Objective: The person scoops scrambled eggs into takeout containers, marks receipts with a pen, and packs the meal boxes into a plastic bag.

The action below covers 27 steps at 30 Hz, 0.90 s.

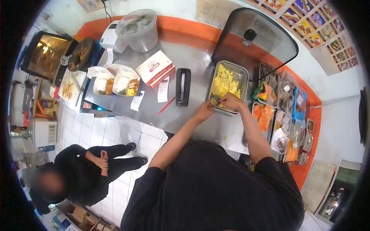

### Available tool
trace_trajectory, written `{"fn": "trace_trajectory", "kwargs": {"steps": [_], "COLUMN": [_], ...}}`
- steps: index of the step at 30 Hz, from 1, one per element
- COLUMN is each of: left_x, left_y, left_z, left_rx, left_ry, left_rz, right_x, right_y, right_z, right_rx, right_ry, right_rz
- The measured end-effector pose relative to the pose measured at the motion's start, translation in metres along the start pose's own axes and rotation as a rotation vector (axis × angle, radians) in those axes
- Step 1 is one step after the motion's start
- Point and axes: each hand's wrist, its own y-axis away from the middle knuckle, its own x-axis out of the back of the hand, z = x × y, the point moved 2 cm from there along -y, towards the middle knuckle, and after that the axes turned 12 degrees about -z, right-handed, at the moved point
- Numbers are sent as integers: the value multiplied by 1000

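A metal tray [247,77] with yellow food like scrambled egg [228,81] stands on the counter before me. At its near left corner my left hand [204,111] has its fingers curled at the rim, beside a small dark rounded piece [215,100] that may be a spoon or scoop. My right hand [231,102] is over the tray's near end, fingers bent and pinched together close to that same piece. Whatever either hand grips is mostly hidden by the fingers. Behind the tray a large clear lid [266,38] with a black knob leans against the wall.
Left on the counter are open boxes of rice and fried food [124,82], a closed red-and-white box [156,68], receipts [137,101], a red stick [167,105] and a black handled device [183,87]. Orange packets [264,116] lie right. A person [86,173] is at left.
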Motion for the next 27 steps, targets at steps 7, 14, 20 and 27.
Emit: {"fn": "trace_trajectory", "kwargs": {"steps": [7,14,20,27], "left_x": [-8,-12,-3,1], "left_y": [5,6,-1,-4], "left_z": [21,25,-3,-4], "left_rx": [154,116,88,115], "left_ry": [-33,-6,-18,-74], "left_rz": [92,66,32,57], "right_x": [-14,-50,-56,-28], "right_y": [30,43,-1,8], "right_z": [13,-41,-2,20], "right_rx": [14,-267,19,-161], "right_ry": [-4,482,299,-561], "right_rz": [433,335,346,162]}}
